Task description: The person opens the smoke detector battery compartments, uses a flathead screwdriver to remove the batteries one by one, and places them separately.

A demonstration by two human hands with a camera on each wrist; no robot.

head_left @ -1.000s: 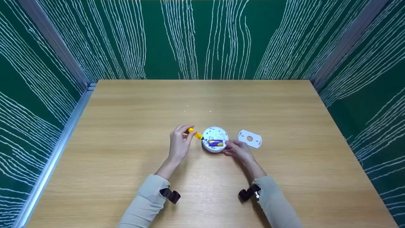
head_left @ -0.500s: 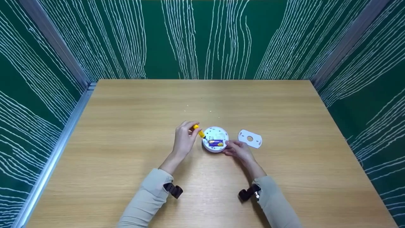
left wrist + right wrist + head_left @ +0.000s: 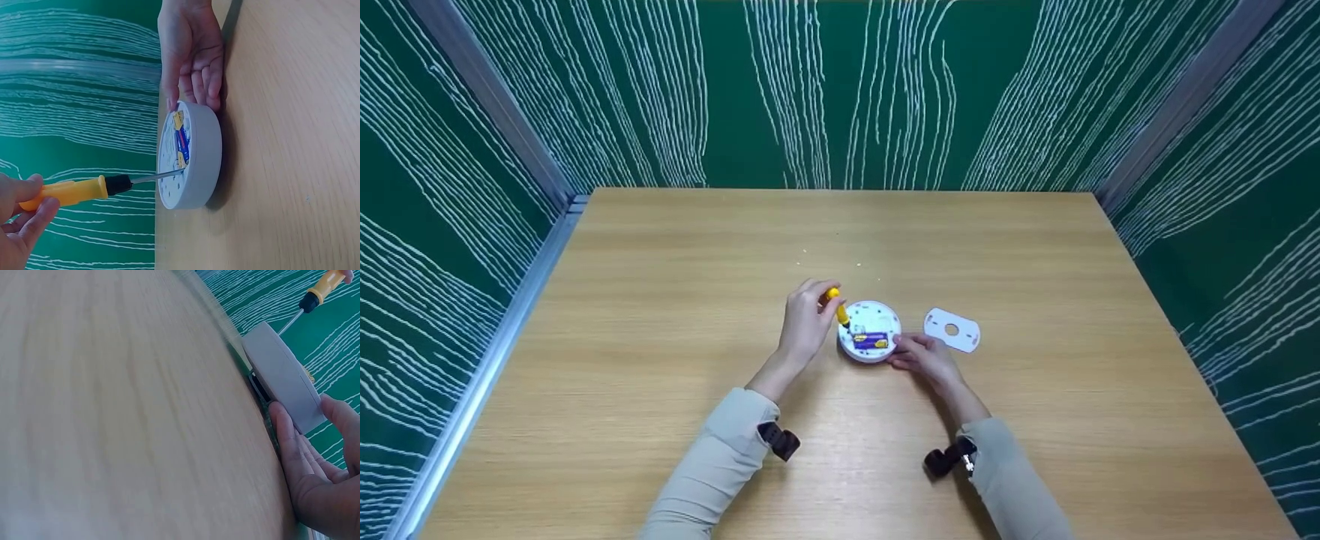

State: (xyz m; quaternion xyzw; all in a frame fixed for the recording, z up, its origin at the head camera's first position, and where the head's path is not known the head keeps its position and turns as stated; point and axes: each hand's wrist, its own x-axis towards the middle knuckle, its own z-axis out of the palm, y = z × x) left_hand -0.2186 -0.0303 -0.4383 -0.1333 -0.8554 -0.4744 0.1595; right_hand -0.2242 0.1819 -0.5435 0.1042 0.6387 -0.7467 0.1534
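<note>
- White, hard-looking plastic: in the head view, a round device (image 3: 869,316) lies between your hands at the wooden table (image 3: 840,450), two purple-and-yellow batteries (image 3: 871,340) in its face. Left of the device, your left hand (image 3: 804,322) pinches a yellow-handled screwdriver (image 3: 841,312); right of it, your right hand (image 3: 928,357) grips its edge. Just beyond that hand, also right of the device, lies a white plate (image 3: 939,328) with a central hole.
- Expect the device to be light, stiff and perhaps slippery; its side wall seems the safest hold, sparing the likely delicate face.
- Left wrist view: you get the metal shaft slanting to the device's face beside the batteries, small from above. Whether its tip presses is unclear.
- Right wrist view: your fingertips show under the device, thumb against its rim; its wall hides most of the batteries.
</note>
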